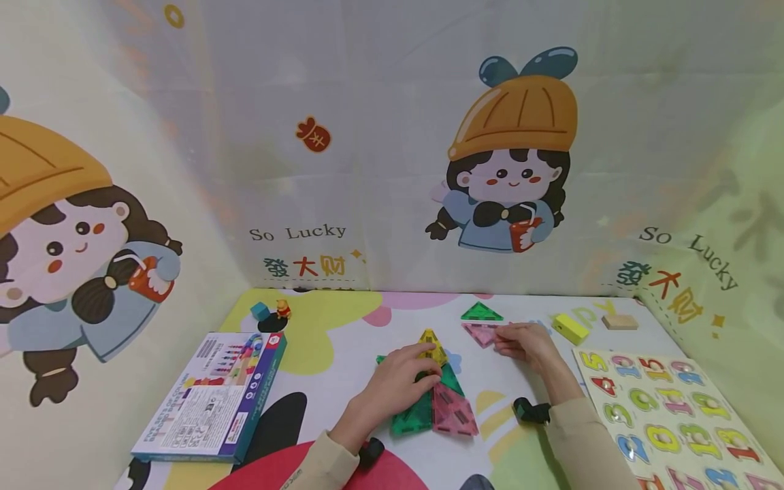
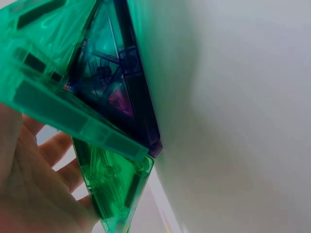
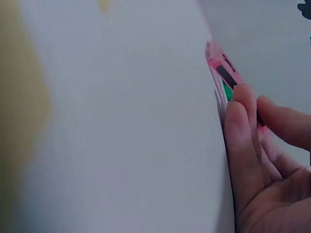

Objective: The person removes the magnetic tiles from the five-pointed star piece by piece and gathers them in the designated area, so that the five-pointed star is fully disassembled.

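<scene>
My left hand [image 1: 398, 381] grips a construction of translucent magnetic tiles, its thumb on the near side. A yellow tile [image 1: 436, 347] tops it; lower down are a green tile [image 1: 413, 416] and a pink tile [image 1: 452, 410]. Behind the green tiles [image 2: 111, 172], the fingers of that hand show in the left wrist view. To the right, my right hand [image 1: 531, 347] pinches a pink triangular tile [image 1: 479, 333] by its right corner, between thumb and fingers. Just beyond it lies a green triangular tile [image 1: 482, 312] on the patterned tabletop.
A boxed set [image 1: 211, 395] lies at the left, with a blue block [image 1: 260, 312] and a small figurine [image 1: 283, 309] behind it. At the right are a yellow block [image 1: 570, 329], a wooden block [image 1: 620, 322] and a number board [image 1: 664, 407]. Cloth walls stand behind and beside the table.
</scene>
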### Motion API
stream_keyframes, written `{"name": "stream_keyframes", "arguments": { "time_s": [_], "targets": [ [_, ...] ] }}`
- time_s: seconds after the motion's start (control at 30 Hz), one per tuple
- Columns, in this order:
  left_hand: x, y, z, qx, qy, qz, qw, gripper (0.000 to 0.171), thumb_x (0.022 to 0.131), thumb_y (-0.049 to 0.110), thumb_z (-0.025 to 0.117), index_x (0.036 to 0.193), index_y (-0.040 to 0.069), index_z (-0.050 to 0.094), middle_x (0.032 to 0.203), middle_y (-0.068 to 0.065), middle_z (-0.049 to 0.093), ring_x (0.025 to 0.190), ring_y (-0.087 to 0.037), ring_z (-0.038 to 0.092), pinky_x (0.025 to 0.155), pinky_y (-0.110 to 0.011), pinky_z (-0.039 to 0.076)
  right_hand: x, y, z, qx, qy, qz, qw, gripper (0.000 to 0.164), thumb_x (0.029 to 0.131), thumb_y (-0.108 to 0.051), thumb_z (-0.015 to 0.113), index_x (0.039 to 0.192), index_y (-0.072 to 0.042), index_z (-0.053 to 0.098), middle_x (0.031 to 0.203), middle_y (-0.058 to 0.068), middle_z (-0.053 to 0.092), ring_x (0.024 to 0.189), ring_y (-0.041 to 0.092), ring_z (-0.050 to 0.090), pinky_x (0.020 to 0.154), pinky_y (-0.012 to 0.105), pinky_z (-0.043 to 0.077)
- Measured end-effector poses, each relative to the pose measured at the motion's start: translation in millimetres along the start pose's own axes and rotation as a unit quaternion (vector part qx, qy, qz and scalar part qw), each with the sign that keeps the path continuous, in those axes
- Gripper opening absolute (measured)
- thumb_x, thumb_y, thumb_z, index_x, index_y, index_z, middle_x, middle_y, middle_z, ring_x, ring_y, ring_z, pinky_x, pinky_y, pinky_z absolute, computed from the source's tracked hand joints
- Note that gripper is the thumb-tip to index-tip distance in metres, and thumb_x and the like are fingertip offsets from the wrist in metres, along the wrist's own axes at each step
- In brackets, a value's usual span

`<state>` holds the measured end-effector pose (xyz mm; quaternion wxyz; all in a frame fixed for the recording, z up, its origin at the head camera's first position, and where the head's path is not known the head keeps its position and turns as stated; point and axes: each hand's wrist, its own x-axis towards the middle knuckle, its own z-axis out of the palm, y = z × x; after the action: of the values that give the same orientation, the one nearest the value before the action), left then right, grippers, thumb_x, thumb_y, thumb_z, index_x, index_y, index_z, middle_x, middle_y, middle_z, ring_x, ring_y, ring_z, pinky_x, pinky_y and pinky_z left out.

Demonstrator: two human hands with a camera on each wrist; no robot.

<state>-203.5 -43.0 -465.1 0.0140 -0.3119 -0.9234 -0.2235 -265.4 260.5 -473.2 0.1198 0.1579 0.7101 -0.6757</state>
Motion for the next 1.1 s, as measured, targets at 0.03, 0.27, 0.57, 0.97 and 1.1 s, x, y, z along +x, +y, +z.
{"name": "stream_keyframes", "arguments": {
  "time_s": [0.03, 0.27, 0.57, 0.97, 1.1],
  "targets": [
    [0.1, 0.1, 0.3, -0.001, -0.001, 0.0, 1.0, 0.019, 0.099, 0.041, 0.059, 0.108, 0.034, 0.074, 0.151, 0.006, 0.049, 0.141, -0.018, 0.045, 0.112, -0.05, 0.041, 0.4, -0.5, -0.3, -0.001, 0.004, 0.003, 1.0, 0.037, 0.098, -0.017, 0.062, 0.125, 0.008, 0.056, 0.081, 0.002, 0.074, 0.071, 0.011, 0.073, 0.069, 0.026, 0.061],
    [-0.2, 0.9, 1.6, -0.002, 0.0, -0.001, 1.0, 0.02, 0.099, 0.041, 0.059, 0.109, 0.033, 0.074, 0.151, 0.005, 0.049, 0.141, -0.02, 0.045, 0.112, -0.05, 0.041, 2.4, -0.3, -3.1, 0.02, 0.023, 0.009, 0.999, 0.034, 0.098, -0.015, 0.063, 0.123, 0.001, 0.048, 0.081, 0.002, 0.074, 0.072, 0.012, 0.073, 0.071, 0.026, 0.061],
    [1.2, 3.6, 2.6, -0.005, -0.001, 0.001, 1.0, 0.02, 0.099, 0.04, 0.058, 0.109, 0.034, 0.074, 0.151, 0.006, 0.049, 0.142, -0.019, 0.044, 0.113, -0.05, 0.04, -4.8, 4.3, -4.7, -0.002, 0.031, -0.015, 0.999, 0.041, 0.098, -0.013, 0.062, 0.131, 0.006, 0.048, 0.087, 0.003, 0.073, 0.077, 0.012, 0.072, 0.073, 0.024, 0.06],
    [0.4, -1.0, -0.4, -0.003, -0.006, 0.013, 0.9999, 0.021, 0.101, 0.038, 0.057, 0.112, 0.033, 0.073, 0.151, 0.006, 0.049, 0.141, -0.019, 0.045, 0.113, -0.048, 0.041, -36.7, 14.8, 18.3, -0.15, -0.055, -0.102, 0.982, 0.036, 0.094, -0.018, 0.066, 0.12, 0.008, 0.064, 0.104, 0.011, 0.071, 0.082, 0.01, 0.069, 0.076, 0.023, 0.058],
    [0.0, -2.8, -2.2, -0.009, -0.009, 0.007, 0.9999, 0.02, 0.1, 0.038, 0.057, 0.112, 0.033, 0.073, 0.151, 0.006, 0.049, 0.141, -0.019, 0.046, 0.113, -0.048, 0.042, -43.2, 13.7, 35.3, -0.199, -0.12, -0.13, 0.964, 0.035, 0.094, -0.019, 0.066, 0.118, 0.006, 0.067, 0.095, 0.01, 0.072, 0.077, 0.014, 0.064, 0.071, 0.026, 0.057]
  ]
}}
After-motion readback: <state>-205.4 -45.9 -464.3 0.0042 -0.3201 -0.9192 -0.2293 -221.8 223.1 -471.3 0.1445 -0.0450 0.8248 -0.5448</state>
